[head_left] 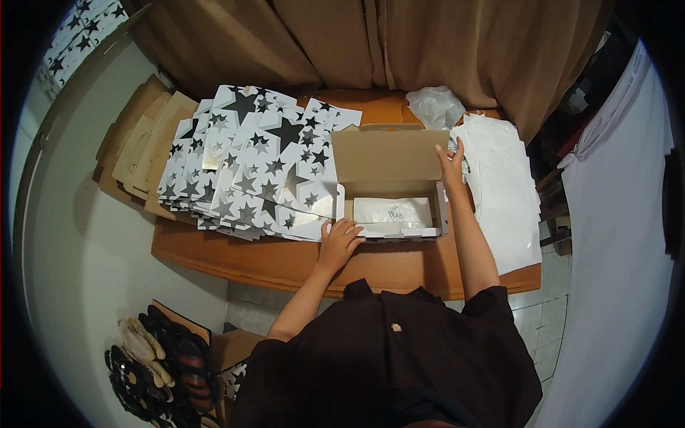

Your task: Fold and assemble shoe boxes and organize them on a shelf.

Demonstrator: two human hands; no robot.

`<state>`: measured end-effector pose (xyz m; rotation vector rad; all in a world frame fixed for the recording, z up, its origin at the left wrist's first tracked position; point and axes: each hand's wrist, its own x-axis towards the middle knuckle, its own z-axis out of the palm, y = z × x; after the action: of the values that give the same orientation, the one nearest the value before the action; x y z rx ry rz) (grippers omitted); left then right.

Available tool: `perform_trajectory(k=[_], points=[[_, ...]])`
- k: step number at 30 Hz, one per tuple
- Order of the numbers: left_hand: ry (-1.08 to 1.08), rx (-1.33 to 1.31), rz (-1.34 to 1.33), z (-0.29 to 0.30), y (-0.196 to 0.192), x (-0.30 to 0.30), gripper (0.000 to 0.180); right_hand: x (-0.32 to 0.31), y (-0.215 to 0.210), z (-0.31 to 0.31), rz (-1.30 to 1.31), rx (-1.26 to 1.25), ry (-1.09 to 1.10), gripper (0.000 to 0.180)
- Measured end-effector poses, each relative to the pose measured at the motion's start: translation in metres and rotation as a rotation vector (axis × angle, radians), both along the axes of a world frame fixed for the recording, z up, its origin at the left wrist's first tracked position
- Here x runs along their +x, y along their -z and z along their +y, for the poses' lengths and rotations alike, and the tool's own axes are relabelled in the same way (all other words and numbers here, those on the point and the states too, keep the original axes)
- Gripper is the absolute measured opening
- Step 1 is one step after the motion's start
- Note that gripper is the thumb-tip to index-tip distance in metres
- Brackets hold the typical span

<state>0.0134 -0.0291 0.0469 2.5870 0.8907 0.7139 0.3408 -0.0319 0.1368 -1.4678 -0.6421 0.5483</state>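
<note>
1. Dark shirt point(399, 357), nearest the camera at the lower edge; both bare forearms rise from it toward the table.
2. Left hand point(340, 241): fingers curled, resting on the near left corner of the box; whether it pinches the wall or only presses on it cannot be told.
3. Right hand point(451, 160): fingers together and stretched up along the right edge of the raised lid, touching it; a closed grip on the flap cannot be confirmed.
4. Box point(392, 214): white outside, brown cardboard inside, open, at the middle of the table between the two hands; lid standing upright on the far side.
5. Packet point(391, 210): flat, white, lying inside the box on its floor.
6. Star sheets point(257, 164): a large fanned pile of white flat cardboard with black and silver stars, just left of the box, touching it.
7. Brown boards point(139, 153): plain cardboard pieces, stacked farther left, partly under the star sheets.
8. White sheets point(503, 185): a pile right of the box, beside the right forearm.
9. Plastic bag point(435, 105): crumpled, clear, far right of the lid.
10. Table point(285, 260): orange-brown wood, bearing all of the above.
11. Curtain point(371, 43): brown, hanging behind the table.
12. Sandals point(153, 367): several pairs on the floor, near left.
</note>
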Motion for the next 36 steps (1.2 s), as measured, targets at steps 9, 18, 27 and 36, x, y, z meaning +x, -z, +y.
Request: perform_trajectory(k=[9,18,27,36], points=[[-0.064,0.208,-0.245,-0.029,-0.024,0.018,0.046,-0.046,-0.007,-0.085,-0.097,-0.062,0.007,0.065],[0.095,0.214,-0.143,-0.043,0.003,0.048,0.020,-0.081,0.031,-0.111,-0.273,0.139,0.074,0.104],[0.030,0.417,-0.166,-0.058,-0.003,0.035,0.024,-0.089,0.066,-0.130,-0.453,-0.053,0.127,0.084],[-0.238,0.293,-0.110,-0.019,-0.007,0.013,0.030,-0.092,0.088,-0.141,-0.572,-0.019,0.078,0.049]])
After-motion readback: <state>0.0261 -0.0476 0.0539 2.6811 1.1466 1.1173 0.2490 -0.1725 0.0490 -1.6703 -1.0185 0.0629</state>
